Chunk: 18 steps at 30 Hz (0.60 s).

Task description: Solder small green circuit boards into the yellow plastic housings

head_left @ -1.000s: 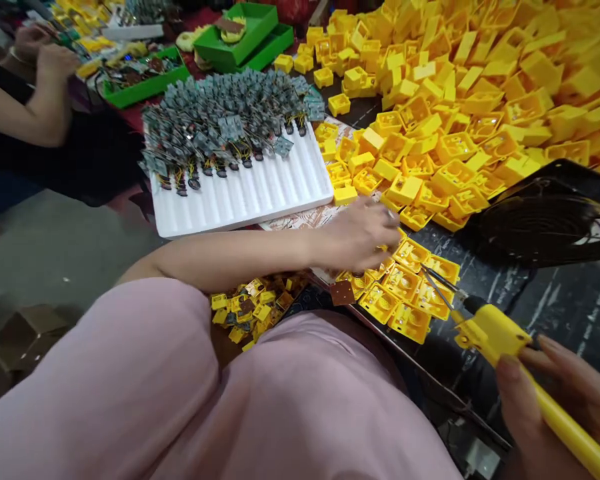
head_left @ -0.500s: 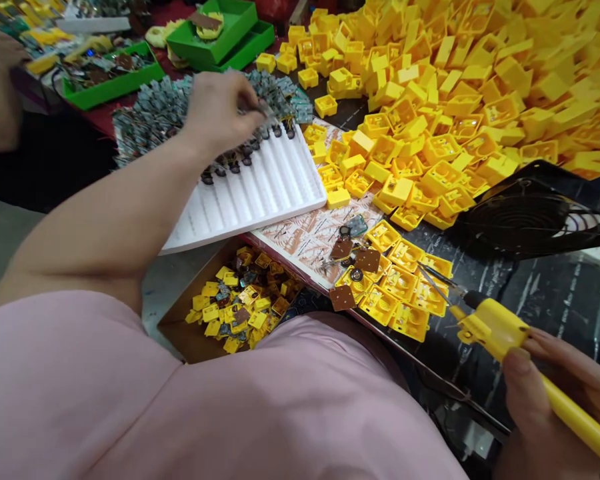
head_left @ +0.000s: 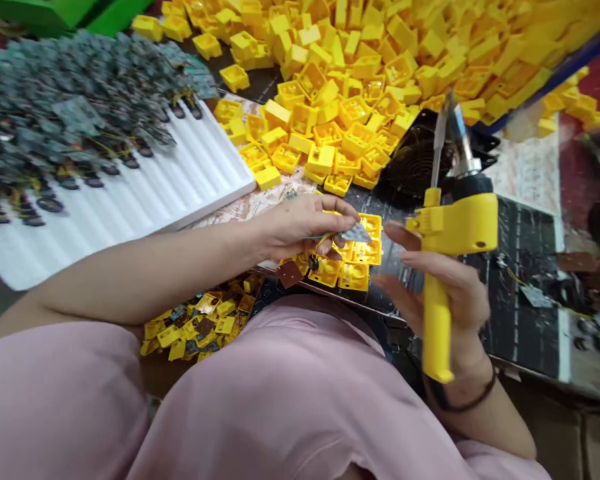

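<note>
Head view: the left hand (head_left: pixel 295 230) has brought a wired circuit board (head_left: pixel 356 233) over the yellow plastic housings (head_left: pixel 353 277), fingers pinching it; the right hand (head_left: pixel 445 293) has raised a yellow soldering iron (head_left: pixel 460 223), fingers clenched around its handle.

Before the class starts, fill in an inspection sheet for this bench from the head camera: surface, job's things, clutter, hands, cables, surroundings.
Surface: dark, white-streaked bench top, patterned paper on it.
Job's things: small circuit board; yellow soldering iron, metal tip up.
Clutter: heaped yellow plastic housings; loose housings below the forearm; brown square board.
Hands: left hand pinches the board; right hand grips the iron.
Cables: thin green wire at the board; iron's cord not visible.
Surroundings: white foam tray of wired boards; black round grille; green trays.
</note>
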Motion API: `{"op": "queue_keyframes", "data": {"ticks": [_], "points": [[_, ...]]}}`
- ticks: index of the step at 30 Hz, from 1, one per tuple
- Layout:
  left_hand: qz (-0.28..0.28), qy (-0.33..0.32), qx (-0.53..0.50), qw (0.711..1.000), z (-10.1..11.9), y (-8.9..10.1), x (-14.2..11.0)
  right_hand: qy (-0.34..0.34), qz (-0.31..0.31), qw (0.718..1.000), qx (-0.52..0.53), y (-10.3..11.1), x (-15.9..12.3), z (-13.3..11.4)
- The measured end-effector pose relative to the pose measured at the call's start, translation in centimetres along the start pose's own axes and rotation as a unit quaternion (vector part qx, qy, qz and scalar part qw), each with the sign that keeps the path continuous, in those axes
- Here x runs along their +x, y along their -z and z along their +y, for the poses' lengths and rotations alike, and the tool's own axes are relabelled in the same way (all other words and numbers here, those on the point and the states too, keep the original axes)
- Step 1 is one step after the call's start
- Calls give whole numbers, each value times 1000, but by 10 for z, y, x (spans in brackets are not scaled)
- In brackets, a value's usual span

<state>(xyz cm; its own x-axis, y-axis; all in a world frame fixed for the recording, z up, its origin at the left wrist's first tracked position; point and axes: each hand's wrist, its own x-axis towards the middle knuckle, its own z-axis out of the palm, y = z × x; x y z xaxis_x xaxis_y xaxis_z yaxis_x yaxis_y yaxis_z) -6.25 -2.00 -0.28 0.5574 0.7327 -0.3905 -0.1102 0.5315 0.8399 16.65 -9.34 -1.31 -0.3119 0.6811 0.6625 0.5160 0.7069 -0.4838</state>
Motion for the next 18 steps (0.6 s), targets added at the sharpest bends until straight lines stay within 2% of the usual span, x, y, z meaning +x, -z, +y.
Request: {"op": "queue_keyframes", "data": {"ticks": [3,6,8,10,13,15,18], "points": [[-55,76,-88,992,-10,-16,2,54,9,998,-40,-3,0,4],[-42,81,-128,988,-18,-11,-1,48,62,992,-98,-5,-5,8],[-17,31,-112,993,-23,-5,-6,44,98,985,-132,-8,-8,10],[13,-50,-45,998,-29,-3,-11,51,115,980,-156,-11,-8,9],[70,-165,78,981,-35,-11,-13,57,118,976,-172,-18,-7,5],[111,-219,94,965,-36,-18,-9,58,119,976,-174,-23,-5,2],[144,-248,60,956,-38,-27,1,50,129,976,-170,-31,-5,-3]]}}
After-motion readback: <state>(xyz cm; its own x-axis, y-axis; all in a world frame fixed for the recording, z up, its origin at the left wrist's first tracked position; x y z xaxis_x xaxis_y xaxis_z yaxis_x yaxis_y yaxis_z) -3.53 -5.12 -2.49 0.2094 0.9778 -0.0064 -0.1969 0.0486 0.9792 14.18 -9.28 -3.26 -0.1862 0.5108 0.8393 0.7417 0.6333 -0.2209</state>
